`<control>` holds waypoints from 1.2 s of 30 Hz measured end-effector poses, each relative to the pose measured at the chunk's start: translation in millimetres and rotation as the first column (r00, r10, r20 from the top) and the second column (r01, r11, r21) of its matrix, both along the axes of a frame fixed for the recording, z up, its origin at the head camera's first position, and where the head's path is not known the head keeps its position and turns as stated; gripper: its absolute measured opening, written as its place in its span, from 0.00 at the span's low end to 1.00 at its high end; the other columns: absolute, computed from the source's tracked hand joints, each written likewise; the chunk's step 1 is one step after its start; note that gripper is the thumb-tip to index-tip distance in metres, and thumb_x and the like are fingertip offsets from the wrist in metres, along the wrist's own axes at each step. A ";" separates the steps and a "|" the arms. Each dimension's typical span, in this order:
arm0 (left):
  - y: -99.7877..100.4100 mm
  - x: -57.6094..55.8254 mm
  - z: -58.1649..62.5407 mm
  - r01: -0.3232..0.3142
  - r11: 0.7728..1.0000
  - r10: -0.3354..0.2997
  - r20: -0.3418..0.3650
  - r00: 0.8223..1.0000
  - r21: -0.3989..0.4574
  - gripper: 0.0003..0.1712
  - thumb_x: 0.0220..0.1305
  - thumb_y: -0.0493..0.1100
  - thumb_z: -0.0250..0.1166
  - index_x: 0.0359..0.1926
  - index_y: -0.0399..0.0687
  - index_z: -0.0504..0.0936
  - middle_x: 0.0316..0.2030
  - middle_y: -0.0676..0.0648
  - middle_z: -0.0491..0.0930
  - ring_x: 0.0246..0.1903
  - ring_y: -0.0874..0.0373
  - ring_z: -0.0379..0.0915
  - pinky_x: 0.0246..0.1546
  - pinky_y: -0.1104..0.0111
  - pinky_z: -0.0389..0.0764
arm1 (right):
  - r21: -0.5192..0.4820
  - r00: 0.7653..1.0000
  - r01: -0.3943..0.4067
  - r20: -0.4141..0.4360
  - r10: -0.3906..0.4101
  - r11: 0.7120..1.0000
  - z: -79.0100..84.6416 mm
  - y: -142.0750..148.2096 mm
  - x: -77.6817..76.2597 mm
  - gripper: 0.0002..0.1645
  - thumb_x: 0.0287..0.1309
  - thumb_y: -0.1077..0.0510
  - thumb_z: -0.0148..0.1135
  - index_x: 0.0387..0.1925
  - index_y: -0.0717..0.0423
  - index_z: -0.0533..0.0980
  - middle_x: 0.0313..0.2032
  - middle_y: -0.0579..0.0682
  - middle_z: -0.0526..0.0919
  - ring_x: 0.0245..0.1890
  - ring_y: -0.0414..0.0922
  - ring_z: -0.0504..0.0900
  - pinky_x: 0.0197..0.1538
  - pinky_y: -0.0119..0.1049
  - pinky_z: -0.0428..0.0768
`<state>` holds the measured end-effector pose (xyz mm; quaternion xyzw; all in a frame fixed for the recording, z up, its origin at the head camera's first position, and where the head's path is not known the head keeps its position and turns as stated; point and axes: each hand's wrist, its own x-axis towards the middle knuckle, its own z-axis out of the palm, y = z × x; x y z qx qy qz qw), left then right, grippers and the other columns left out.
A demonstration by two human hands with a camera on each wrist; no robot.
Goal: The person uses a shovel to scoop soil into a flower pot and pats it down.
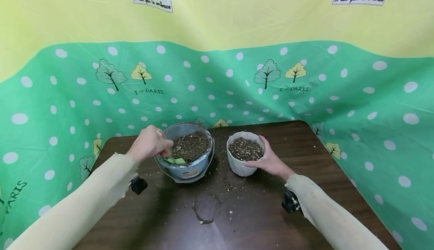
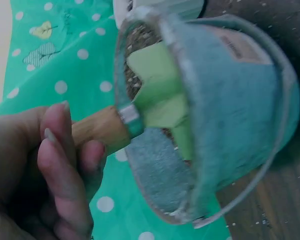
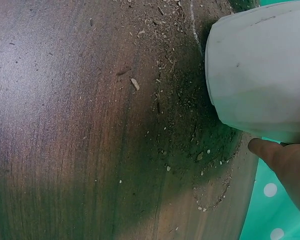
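Observation:
My left hand (image 1: 152, 143) grips the wooden handle (image 2: 102, 131) of a small garden trowel with a green blade (image 2: 162, 87). The blade dips inside a blue-grey bucket (image 1: 200, 166), against the dark soil (image 1: 191, 146) in it. A wire bail handle (image 2: 260, 175) hangs down the bucket's outside. To the right, my right hand (image 1: 269, 159) holds a white fluted pot (image 1: 237, 165) by its side, thumb at the near rim and fingers round the far right. Speckled soil (image 1: 245, 149) fills the pot close to its rim.
Both containers are at the back of a dark wooden table (image 1: 257, 212). Soil crumbs (image 3: 180, 110) lie scattered beside the pot, and a ring of dirt (image 1: 207, 208) marks the table in front. A green and yellow patterned cloth (image 1: 217, 80) hangs right behind the table.

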<state>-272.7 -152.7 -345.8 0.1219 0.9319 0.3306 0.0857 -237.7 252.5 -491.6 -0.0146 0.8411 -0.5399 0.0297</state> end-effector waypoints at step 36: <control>-21.1 12.7 -8.3 -0.190 0.965 0.219 -0.159 0.963 0.179 0.11 0.61 0.45 0.61 0.36 0.45 0.88 0.19 0.44 0.83 0.19 0.53 0.80 0.13 0.66 0.68 | -0.021 0.999 -0.003 -0.035 0.002 1.000 -2.2 -1.4 1.2 0.76 0.45 0.53 0.82 0.78 0.51 0.33 0.72 0.66 0.46 0.71 0.63 0.51 0.68 0.62 0.52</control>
